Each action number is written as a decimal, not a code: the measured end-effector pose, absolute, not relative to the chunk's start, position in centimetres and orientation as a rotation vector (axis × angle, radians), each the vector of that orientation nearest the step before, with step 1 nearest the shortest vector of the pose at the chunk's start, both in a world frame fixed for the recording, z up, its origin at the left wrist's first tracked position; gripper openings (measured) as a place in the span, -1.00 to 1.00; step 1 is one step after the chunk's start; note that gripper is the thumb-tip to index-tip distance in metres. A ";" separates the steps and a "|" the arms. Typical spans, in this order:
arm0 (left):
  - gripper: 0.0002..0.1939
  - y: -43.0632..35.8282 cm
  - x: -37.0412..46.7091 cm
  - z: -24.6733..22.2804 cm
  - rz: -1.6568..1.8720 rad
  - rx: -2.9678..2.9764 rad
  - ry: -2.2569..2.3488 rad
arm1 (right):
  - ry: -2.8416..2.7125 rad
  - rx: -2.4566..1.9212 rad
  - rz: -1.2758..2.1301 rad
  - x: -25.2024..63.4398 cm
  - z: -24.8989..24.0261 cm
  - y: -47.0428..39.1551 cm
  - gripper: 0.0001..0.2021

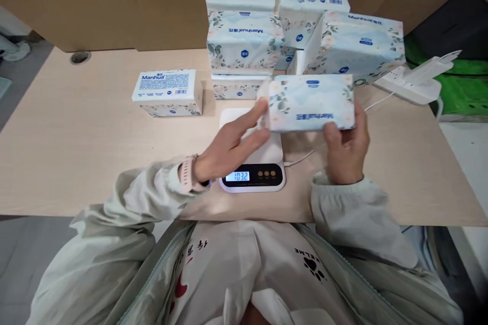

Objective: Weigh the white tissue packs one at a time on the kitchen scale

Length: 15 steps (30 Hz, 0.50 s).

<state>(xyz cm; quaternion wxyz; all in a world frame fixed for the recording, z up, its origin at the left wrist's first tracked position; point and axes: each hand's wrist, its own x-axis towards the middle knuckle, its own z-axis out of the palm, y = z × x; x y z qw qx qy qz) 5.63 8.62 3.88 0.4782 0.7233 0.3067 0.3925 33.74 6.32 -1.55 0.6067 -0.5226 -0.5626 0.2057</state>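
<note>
- Pale wood-grain table (95,162) spreads across the view, with a brown cardboard panel (171,5) standing along its far side
- Right hand (346,150) grips the right end of a floral tissue pack (310,101), thumb on its near side and the other fingers partly hidden by it
- Left hand (229,147) reaches to the pack's left end, thumb and forefinger stretched out and apart, tips at the wrapper; whether they pinch it, I cannot tell
- That pack is raised above the table, overlapping the far right part of a white scale (272,152) in this view, its printed brand name upside down
- On the scale's front, a lit display (237,176) appears to read 103.2
- Left of the scale, a single pack (168,91) rests on the table
- Behind the held pack, a cluster of similar packs (244,43) stands near the cardboard, some stacked
- At the right, a white power strip (409,81); a white cable (305,156) leaves the scale's right side
- Pink watch strap (188,172) on the left wrist
</note>
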 end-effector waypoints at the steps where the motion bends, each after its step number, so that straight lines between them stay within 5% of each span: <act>1: -0.33 9.5 6.9 4.2 0.876 1.784 0.741 | -1.254 -1.258 0.428 34.7 -1.5 6.7 -0.21; 10: -0.42 15.4 13.7 3.8 0.666 1.706 0.727 | -1.172 -1.618 0.282 38.9 -2.7 8.2 -0.07; 15: -0.57 15.3 3.9 6.3 1.307 1.770 0.944 | -1.142 -1.335 -0.036 36.1 -0.6 6.7 -0.47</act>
